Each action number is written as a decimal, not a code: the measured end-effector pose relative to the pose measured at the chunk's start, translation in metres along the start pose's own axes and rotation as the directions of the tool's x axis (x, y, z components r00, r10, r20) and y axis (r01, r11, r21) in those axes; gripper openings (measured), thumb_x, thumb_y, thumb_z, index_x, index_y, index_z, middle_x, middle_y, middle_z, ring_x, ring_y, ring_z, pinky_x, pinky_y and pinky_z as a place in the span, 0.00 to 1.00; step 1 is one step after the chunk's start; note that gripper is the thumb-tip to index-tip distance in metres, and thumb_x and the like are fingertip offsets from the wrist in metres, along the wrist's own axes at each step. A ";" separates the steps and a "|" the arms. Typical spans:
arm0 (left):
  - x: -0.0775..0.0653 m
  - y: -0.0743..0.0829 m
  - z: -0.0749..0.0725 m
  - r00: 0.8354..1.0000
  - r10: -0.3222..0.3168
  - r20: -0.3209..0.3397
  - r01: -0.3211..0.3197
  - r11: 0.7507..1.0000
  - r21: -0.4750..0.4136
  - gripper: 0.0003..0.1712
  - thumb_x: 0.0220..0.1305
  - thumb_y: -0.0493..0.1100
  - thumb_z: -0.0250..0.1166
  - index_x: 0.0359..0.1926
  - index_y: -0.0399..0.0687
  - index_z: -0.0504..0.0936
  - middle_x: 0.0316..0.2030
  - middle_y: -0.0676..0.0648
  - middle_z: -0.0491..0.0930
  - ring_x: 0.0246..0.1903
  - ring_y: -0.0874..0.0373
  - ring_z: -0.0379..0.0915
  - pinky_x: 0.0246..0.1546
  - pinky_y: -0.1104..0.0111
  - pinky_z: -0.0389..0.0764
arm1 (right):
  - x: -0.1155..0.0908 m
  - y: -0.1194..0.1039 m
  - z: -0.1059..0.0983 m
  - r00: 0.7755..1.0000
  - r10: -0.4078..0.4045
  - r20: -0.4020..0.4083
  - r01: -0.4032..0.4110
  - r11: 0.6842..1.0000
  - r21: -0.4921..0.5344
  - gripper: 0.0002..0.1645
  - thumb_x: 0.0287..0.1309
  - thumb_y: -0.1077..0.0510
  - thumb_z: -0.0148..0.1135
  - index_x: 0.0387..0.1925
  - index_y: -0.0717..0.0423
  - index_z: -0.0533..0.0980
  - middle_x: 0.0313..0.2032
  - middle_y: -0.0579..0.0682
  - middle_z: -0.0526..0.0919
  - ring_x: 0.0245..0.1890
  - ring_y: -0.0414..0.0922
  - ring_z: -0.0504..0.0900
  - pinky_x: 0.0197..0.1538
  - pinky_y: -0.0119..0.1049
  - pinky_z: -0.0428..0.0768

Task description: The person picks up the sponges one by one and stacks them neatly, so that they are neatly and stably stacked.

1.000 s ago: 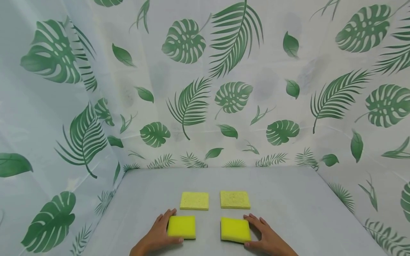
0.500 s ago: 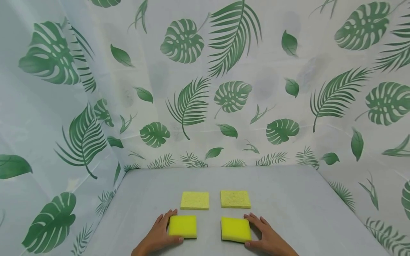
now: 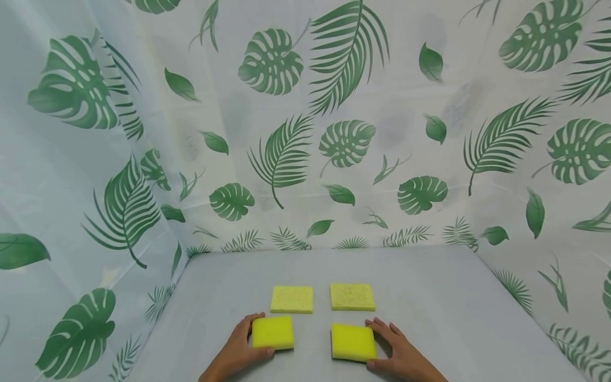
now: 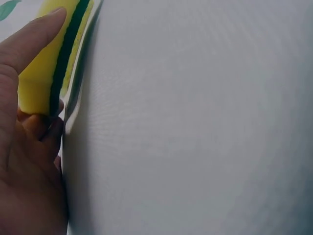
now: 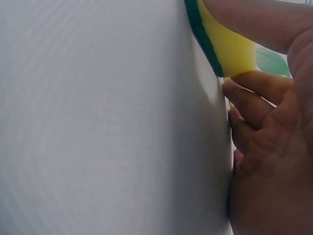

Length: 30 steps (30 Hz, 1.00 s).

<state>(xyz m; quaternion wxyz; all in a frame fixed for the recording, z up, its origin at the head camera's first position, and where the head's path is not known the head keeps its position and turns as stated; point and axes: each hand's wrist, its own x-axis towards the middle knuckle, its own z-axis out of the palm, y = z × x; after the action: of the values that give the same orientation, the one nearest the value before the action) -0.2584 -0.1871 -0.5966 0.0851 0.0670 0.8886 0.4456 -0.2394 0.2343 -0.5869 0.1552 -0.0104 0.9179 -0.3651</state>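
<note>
We're pinching the left sponge [image 3: 272, 333] with our left hand [image 3: 238, 347], right sponge [image 3: 354, 342] with our right hand [image 3: 400, 354]; probably light and squishy, so gentle edge grips should do.

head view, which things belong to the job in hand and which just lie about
Belong to the job:
left bright sponge, in the left hand
right bright sponge, in the right hand

Apparently just lying about, untouched:
left pale sponge
right pale sponge

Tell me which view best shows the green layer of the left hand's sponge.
The left wrist view: the green layer runs along the sponge as a broad, distinct band. The head view gives only a thin dark edge; the right wrist view shows none of it.
</note>
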 end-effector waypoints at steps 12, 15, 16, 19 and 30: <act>0.000 0.004 -0.002 1.000 0.000 0.007 0.001 0.999 -0.053 0.58 0.57 0.62 0.81 0.77 0.39 0.63 0.75 0.36 0.67 0.72 0.37 0.65 0.72 0.32 0.60 | 0.002 0.002 0.001 1.000 -0.001 -0.003 0.001 1.000 0.015 0.56 0.46 0.40 0.86 0.76 0.47 0.73 0.78 0.65 0.64 0.75 0.82 0.48 0.64 0.86 0.55; 0.000 0.005 -0.002 1.000 -0.007 0.006 0.007 0.999 -0.041 0.59 0.57 0.64 0.81 0.77 0.41 0.62 0.76 0.36 0.67 0.71 0.37 0.66 0.70 0.31 0.61 | 0.003 0.003 0.002 1.000 -0.005 -0.001 0.005 1.000 0.017 0.56 0.45 0.40 0.86 0.76 0.46 0.73 0.78 0.65 0.64 0.75 0.82 0.48 0.64 0.86 0.54; 0.000 0.006 -0.001 1.000 -0.007 0.004 0.007 0.999 -0.035 0.59 0.57 0.64 0.81 0.78 0.42 0.62 0.76 0.36 0.67 0.71 0.37 0.66 0.70 0.31 0.62 | 0.003 0.003 0.002 1.000 -0.004 -0.002 0.004 1.000 0.017 0.57 0.45 0.39 0.86 0.76 0.46 0.73 0.78 0.65 0.64 0.75 0.82 0.48 0.64 0.86 0.54; -0.001 0.010 -0.001 1.000 -0.005 0.000 0.005 1.000 -0.031 0.59 0.56 0.64 0.81 0.78 0.44 0.62 0.77 0.37 0.66 0.70 0.38 0.67 0.69 0.31 0.63 | 0.004 0.003 0.003 1.000 -0.004 -0.001 0.004 1.000 0.020 0.57 0.45 0.39 0.87 0.76 0.47 0.73 0.79 0.65 0.63 0.75 0.82 0.48 0.65 0.86 0.54; 0.004 0.032 0.002 1.000 0.005 -0.002 -0.005 0.997 -0.077 0.61 0.54 0.66 0.83 0.79 0.47 0.62 0.78 0.36 0.64 0.73 0.37 0.63 0.69 0.30 0.62 | 0.002 0.000 0.002 1.000 -0.002 -0.012 0.002 1.000 -0.001 0.56 0.46 0.39 0.86 0.76 0.49 0.73 0.78 0.67 0.63 0.75 0.83 0.49 0.64 0.85 0.56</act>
<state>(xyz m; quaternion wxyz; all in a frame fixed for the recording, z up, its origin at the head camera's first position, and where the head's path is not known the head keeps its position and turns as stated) -0.2602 -0.1660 -0.5724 0.0858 0.0656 0.8707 0.4798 -0.2410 0.2330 -0.5889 0.1490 -0.0092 0.9191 -0.3647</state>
